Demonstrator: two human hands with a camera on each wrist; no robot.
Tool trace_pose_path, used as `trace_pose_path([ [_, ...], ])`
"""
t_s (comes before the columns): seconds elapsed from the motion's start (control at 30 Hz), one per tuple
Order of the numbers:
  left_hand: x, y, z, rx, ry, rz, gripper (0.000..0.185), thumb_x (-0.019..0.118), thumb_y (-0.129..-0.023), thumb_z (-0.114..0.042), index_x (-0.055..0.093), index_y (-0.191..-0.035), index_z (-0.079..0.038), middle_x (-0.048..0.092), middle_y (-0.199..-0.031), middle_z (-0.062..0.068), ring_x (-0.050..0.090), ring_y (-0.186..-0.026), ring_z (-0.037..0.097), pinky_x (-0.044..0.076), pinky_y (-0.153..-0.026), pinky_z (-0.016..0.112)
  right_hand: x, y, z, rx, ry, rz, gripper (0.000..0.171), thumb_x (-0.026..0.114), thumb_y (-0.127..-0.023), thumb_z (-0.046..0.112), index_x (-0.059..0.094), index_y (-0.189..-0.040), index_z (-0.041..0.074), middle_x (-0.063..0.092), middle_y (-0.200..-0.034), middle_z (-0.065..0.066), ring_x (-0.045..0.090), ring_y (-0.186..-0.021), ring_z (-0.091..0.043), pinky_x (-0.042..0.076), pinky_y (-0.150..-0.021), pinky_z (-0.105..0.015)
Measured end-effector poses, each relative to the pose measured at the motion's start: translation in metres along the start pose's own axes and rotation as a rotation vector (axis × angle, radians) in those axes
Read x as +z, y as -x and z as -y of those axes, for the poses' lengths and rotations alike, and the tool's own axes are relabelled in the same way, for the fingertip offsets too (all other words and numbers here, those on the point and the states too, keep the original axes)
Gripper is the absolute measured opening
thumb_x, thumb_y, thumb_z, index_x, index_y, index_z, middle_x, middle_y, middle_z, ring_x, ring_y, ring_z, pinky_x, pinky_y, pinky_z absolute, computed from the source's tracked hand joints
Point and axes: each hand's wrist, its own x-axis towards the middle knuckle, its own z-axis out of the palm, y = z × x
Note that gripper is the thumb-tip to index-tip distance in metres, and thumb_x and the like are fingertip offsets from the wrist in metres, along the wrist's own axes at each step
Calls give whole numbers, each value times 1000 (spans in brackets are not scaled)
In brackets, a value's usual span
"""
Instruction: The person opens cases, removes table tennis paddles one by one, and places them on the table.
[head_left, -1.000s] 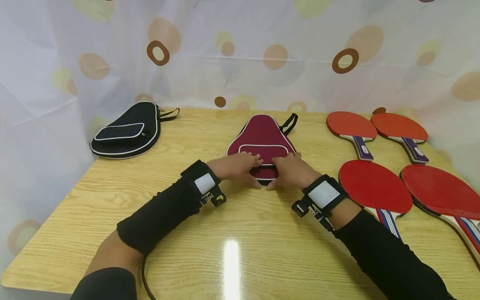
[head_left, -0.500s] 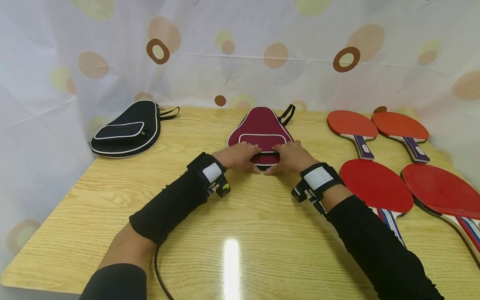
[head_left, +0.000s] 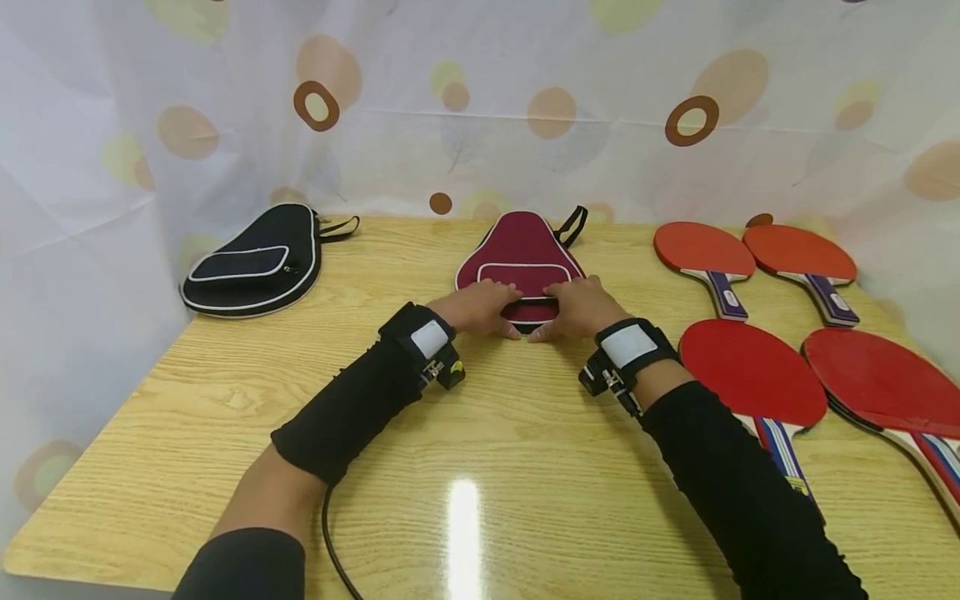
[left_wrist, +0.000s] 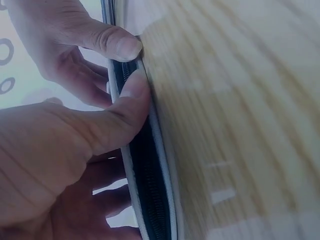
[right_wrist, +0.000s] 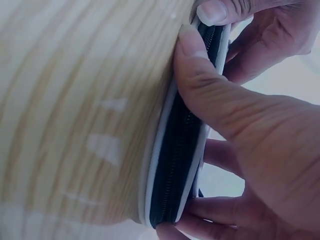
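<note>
A maroon table tennis bat case (head_left: 519, 242) with white piping and a front pocket lies flat at the table's far middle, its black loop pointing back right. My left hand (head_left: 483, 307) grips its near edge on the left, and my right hand (head_left: 585, 305) grips the same edge on the right. Both thumbs press the black zipped side (left_wrist: 152, 195), their tips close together, while the fingers reach over the top. From the right wrist, the zip (right_wrist: 172, 170) looks closed along the visible stretch. The hands cover part of the pocket's lower edge.
A black bat case (head_left: 258, 262) lies at the far left of the wooden table (head_left: 390, 500). On the right lie several red bats, two with purple handles (head_left: 723, 296) behind two with striped handles (head_left: 780, 450). A patterned curtain (head_left: 480, 50) hangs behind.
Both hands have pushed the maroon case away from me, towards the curtain, mostly in the first half second. The black case and the bats have stayed put.
</note>
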Motion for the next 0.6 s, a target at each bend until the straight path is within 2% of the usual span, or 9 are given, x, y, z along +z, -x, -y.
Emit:
trace_pose_path([
  [0.37,2,-7,0,16,37,-46,74,70,-95,-39,38,-157,-14,39,-158,14,35,-147,28,28,-119,38,4,-1,-8,-43,-34,-28,82,81,-86,40,48,-147,-4,52,-140,-31,43,-123,-49,39,-104,-58],
  [0.5,2,-10,-1,-3,38,-35,77,70,-93,-44,38,-157,-16,38,-159,16,35,-147,31,31,-118,43,3,4,-10,-20,-67,2,91,81,-84,43,41,-152,-1,42,-146,-32,37,-127,-49,40,-103,-61],
  [0.6,1,-12,-1,-15,50,-39,79,70,-92,-48,38,-157,-17,38,-159,16,36,-146,32,33,-116,46,-1,10,-11,-5,-96,13,99,81,-83,46,32,-156,2,29,-154,-32,27,-135,-51,34,-106,-66],
])
